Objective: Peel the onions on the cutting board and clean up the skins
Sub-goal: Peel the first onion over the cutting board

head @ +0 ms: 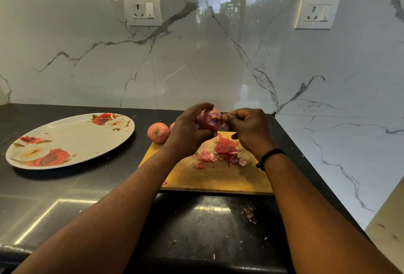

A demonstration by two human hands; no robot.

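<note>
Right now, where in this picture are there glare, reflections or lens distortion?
Head view: bright glare streaks lie on the dark counter near the front edge; the glossy marble wall mirrors a window with trees; the wide lens bends the wall and counter lines toward the edges. The held onion, skins and board are evenly lit and fairly sharp.

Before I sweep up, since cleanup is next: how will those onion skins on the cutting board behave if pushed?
The onion skins look thin and curled, so probably very light, apt to scatter. Their jagged edges suggest they're brittle and may crumble.
</note>
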